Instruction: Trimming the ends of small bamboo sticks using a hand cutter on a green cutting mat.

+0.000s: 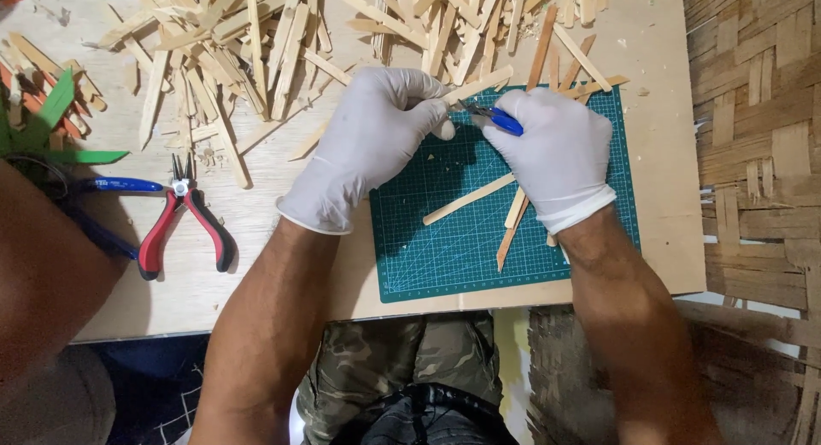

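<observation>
White-gloved fingers point(428, 111) of the left hand point(372, 146) pinch a small wooden piece point(444, 130) against the blue-handled cutters point(494, 117), gripped tight in the right hand point(552, 154) over the green cutting mat point(445, 240); loose wooden sticks point(256, 35) and red-handled pliers point(184, 223) lie beside it.

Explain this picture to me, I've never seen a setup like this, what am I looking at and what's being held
There is one picture, taken by a camera on a person's head, looking down at their gloved hands. The right hand holds blue-handled cutters. The left hand pinches something small at the cutter tips, too small to identify. Under them lies a green cutting mat with a few wooden sticks on a wooden board. A heap of cut sticks lies beyond, and red-handled pliers lie to the left.
</observation>
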